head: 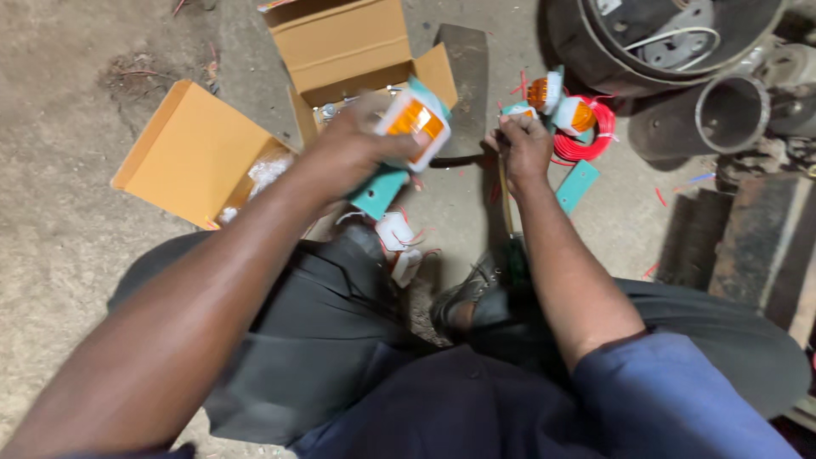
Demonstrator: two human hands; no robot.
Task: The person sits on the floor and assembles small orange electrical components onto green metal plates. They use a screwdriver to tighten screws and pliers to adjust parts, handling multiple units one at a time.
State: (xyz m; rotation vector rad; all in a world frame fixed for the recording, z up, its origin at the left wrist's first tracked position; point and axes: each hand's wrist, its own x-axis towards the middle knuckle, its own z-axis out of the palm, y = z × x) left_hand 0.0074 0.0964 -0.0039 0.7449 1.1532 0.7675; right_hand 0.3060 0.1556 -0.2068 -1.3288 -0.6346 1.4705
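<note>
Orange rectangular lamp with white housing (pixel 413 124) up over open cardboard box (pixel 357 51), clamped in left hand (pixel 353 149); right hand (pixel 525 146) closed round thin tool (pixel 505 200), braced for working on it.

Floor (pixel 68 238) is rough bare concrete, grey and dusty, with a dark scuffed patch (pixel 149 76) far left and little red wire scraps (pixel 659 197) scattered over on the right. 2 open cardboard boxes sit on it: 1 (pixel 191 149) on the left with its flap laid flat, another (pixel 348 47) further off near the middle. A dark flat slab (pixel 466 68) lies just beside the far box. Far right is a pile of dark metal junk: a big round drum (pixel 646 42), a short pipe (pixel 722 115) on its side, and some rusty flat plates (pixel 748 238) nearer. Light is dim and flat, no hard shadows.
</note>
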